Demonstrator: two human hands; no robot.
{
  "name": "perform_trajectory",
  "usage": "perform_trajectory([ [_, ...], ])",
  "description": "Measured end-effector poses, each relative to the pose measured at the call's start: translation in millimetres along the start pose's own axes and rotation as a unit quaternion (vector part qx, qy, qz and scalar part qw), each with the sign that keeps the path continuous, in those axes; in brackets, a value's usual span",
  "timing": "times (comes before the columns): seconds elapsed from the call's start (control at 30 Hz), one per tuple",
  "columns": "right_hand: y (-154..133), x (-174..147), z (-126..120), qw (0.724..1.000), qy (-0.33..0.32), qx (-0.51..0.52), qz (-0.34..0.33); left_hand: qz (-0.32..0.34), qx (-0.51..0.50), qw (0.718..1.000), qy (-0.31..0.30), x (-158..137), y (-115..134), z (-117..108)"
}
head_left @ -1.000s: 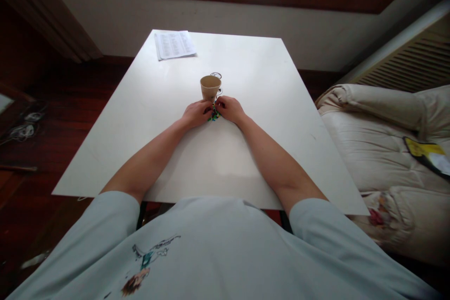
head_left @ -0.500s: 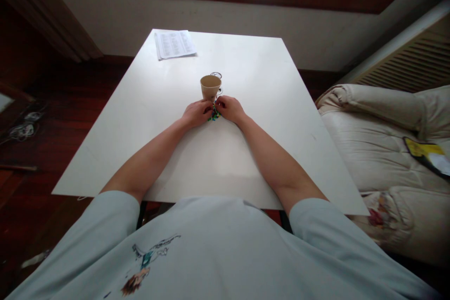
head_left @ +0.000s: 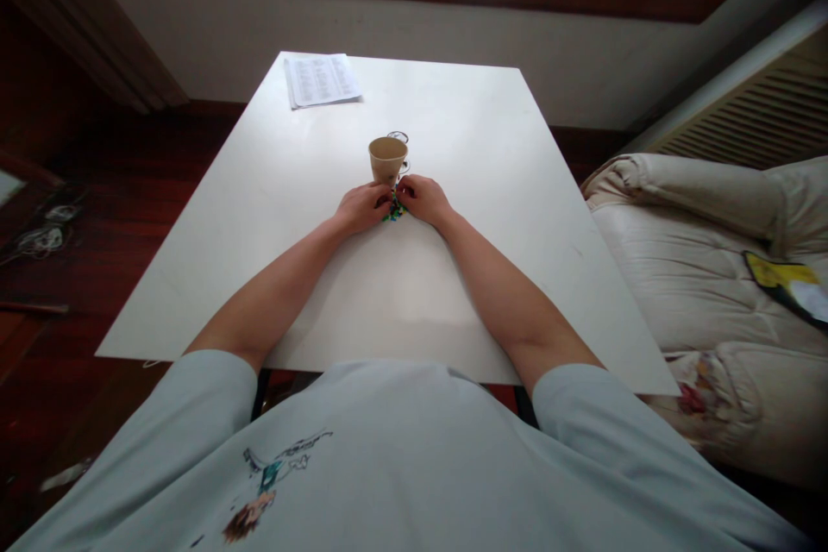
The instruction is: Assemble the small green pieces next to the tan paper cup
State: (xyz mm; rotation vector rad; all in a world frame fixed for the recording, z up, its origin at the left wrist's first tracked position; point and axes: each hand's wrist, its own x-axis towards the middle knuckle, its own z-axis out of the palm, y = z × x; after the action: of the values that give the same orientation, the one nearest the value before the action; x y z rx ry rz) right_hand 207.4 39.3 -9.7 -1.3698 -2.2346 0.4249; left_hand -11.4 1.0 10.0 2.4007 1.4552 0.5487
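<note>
A light brown paper cup (head_left: 387, 160) stands upright on the white table (head_left: 401, 293). Just in front of it lies a small heap of tiny green, yellow, blue and dark bead-like pieces (head_left: 396, 210), too small to make out singly. My left hand (head_left: 363, 207) rests at the heap's left side, its fingers curled in by the cup's base. From the right, my right hand (head_left: 423, 197) reaches the same heap with thumb and fingers bent together. Whatever lies between the fingertips of either hand is too small to see.
Behind the cup lies a thin dark loop (head_left: 398, 138), perhaps string or wire. Printed sheets (head_left: 323, 80) lie at the table's far left corner. A pale padded sofa (head_left: 692, 276) stands along the right side, with a yellow and black item (head_left: 773, 273) on it.
</note>
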Motion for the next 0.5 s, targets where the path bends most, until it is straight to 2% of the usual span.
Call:
perform_trajectory([
  [0.5, 3.2, 0.4, 2.1, 1.000, 0.004, 0.000, -0.006, -0.004, 0.004, 1.000, -0.008, -0.5, 2.0, -2.4],
])
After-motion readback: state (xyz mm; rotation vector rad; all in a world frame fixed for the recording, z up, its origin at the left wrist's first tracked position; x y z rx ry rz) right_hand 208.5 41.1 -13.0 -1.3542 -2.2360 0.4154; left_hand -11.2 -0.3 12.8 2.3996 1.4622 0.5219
